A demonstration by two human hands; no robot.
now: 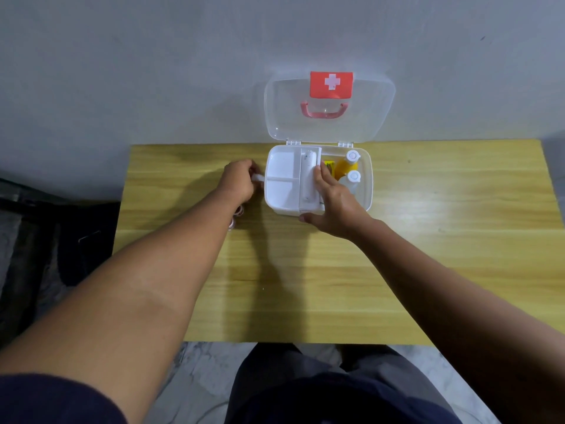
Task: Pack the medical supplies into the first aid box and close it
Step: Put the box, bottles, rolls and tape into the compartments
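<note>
The white first aid box (365, 191) stands open at the table's far edge, its clear lid (373, 117) with red cross label and pink handle leaning on the wall. A white divided tray (281, 182) sits in the box's left half, with a white thermometer-like item (308, 175) in its long slot. An orange bottle (348, 163) and a clear bottle (352, 180) lie in the right half. My right hand (334, 203) rests on the tray's right edge, thumb at the box's front. My left hand (240, 182) is closed around a small white item (256, 178) just left of the box.
The wooden table (336, 270) stands against a grey wall. A small pinkish object (237, 217) peeks out beside my left forearm. Dark bags lie on the floor to the left. My legs are below the table's near edge.
</note>
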